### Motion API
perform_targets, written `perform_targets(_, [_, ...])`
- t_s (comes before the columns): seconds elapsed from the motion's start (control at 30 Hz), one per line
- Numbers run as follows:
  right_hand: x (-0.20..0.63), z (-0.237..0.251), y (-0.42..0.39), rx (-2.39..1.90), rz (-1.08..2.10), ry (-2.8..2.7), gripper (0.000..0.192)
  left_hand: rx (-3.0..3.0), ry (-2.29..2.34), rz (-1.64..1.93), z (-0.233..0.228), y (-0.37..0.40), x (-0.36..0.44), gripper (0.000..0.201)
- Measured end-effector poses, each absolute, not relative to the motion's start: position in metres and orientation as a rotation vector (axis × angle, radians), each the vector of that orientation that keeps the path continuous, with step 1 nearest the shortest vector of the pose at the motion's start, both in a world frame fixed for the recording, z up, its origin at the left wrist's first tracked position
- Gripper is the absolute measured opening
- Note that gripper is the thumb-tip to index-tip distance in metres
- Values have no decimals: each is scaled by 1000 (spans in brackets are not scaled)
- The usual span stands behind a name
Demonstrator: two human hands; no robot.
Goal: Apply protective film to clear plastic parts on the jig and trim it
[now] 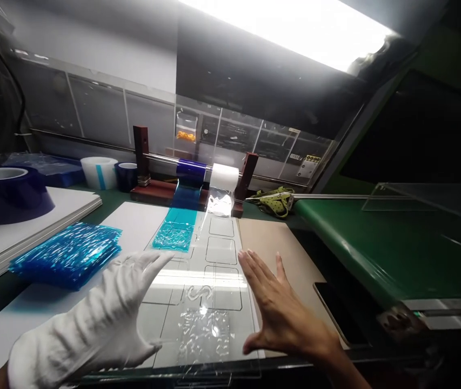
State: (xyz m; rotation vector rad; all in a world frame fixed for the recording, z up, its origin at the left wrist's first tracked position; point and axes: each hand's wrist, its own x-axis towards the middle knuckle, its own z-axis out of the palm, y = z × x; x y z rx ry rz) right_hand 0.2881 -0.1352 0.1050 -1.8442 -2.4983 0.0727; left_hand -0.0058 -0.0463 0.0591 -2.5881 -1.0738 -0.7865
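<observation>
The clear film strip (209,302) is drawn from the white roll (225,176) on the wooden dispenser stand (161,189) and laid down the middle of the white template sheet (141,221), over the printed rectangular outlines. It is judged to be very light, limp and glossy — wrinkles and bubbles are seen in the near stretch, so it is likely to crease, cling and stretch if pulled unevenly. Hold is best taken at the two long edges or the free near end, with flat fingers rather than a hard pinch.

The strip lies between the two hands. The left hand (104,319), in a white glove, is spread flat with its fingers fanned just left of the strip; whether it presses on the sheet cannot be told. The right hand (279,308), bare, is opened flat with fingers together and thumb out, just right of the strip at the sheet's edge, beside a brown board (274,237). Nothing is pinched by either hand.

A blue film strip (177,227) is run down from the blue roll (191,168) on the same rod — it ends well ahead of the left fingertips. Further left, a stack of blue film pieces (68,254) and a large dark blue tape roll (7,192) are seen. A green conveyor belt (376,243) is at the right.
</observation>
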Motion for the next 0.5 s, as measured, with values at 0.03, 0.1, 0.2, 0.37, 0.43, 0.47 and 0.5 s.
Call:
perform_targets(0.03, [290,104,-135,-1824,102,-2497,152,-2623,-1088,-831,59,-47,-7,109])
perform_targets(0.1, [294,101,-137,-1791,184,-2460,143,-2708,-1115,-937,59,-49,-9,106])
perform_targets(0.2, [295,89,-138,-1750,415,-2362,131,-2932,-1181,-1167,51,-56,-7,103])
perform_targets(0.37, [290,58,-134,-1605,749,-2205,142,-3300,-1299,-1657,21,-69,16,111])
perform_targets(0.43, [297,56,-134,-1599,690,-2192,138,-3340,-1288,-1706,20,-66,19,113])
perform_targets(0.47, [302,59,-134,-1605,615,-2210,135,-3347,-1302,-1601,26,-62,17,113])
perform_targets(0.5, [307,65,-135,-1607,513,-2251,131,-3344,-1309,-1418,34,-58,14,112])
